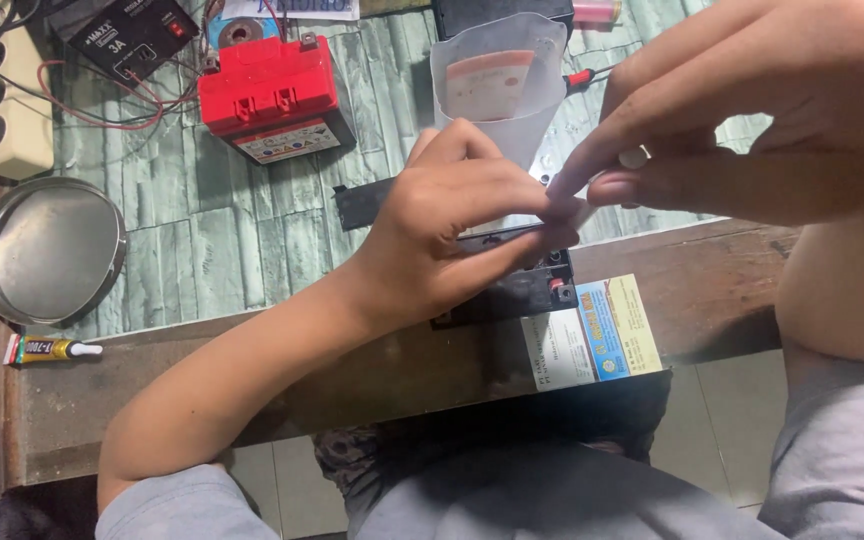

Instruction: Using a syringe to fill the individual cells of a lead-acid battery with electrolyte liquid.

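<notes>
Above the black battery point(512, 290), your left hand point(442, 235) and right hand point(742, 110) both pinch a small pale piece point(584, 212) (indistinct), the left hand nearer the battery.

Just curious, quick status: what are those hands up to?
Left hand pressing on black battery. Right hand pinching something small above it. Plastic funnel close behind; nothing blocking.

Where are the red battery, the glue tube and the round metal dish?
red battery point(270, 92), head view, middle of its red top.
glue tube point(50, 349), head view, middle of the tube body.
round metal dish point(47, 245), head view, bare inner floor.
</notes>
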